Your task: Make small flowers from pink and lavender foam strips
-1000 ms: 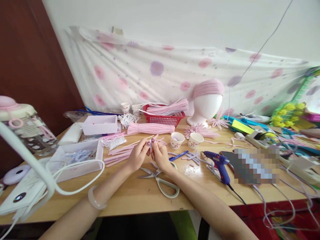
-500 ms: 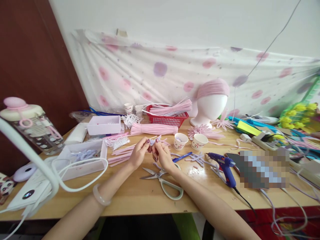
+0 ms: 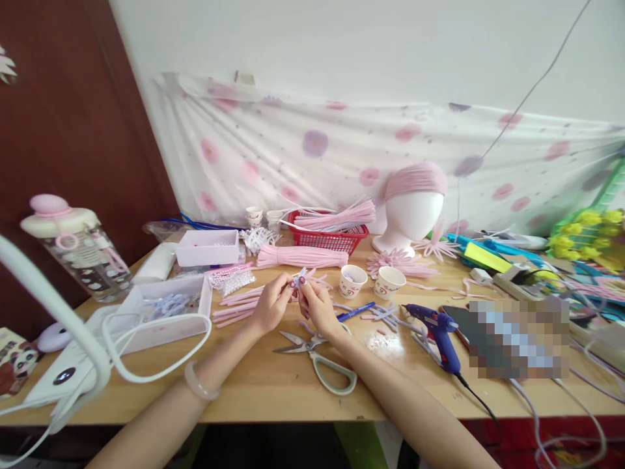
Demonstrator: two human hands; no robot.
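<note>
Above the middle of the table, my left hand (image 3: 273, 303) and my right hand (image 3: 316, 306) meet, fingertips pinched together. Between them is a small lilac fuzzy piece (image 3: 301, 274), which looks like chenille stem; the fingers cover most of it, so its shape is unclear. Below my right hand lie scissors (image 3: 333, 372) with pale handles and spread blades, partly under my right wrist. Pink chenille stems (image 3: 239, 306) lie just left of my hands. Behind them rests a tied pink bundle (image 3: 303, 256). A paper cup (image 3: 352, 286) with lilac pieces inside stands beyond my right hand.
A second paper cup (image 3: 390, 283), a blue pen (image 3: 356, 312) and a corded glue gun (image 3: 442, 335) are to the right. Behind stand a red basket (image 3: 329, 242) and a white foam head (image 3: 410, 218). White trays (image 3: 161, 335) and a looping white cable (image 3: 163, 378) occupy the left.
My fingers have closed further over the lilac piece, and the thin pale stick seen at my left fingertips no longer shows. The view has shifted slightly.
</note>
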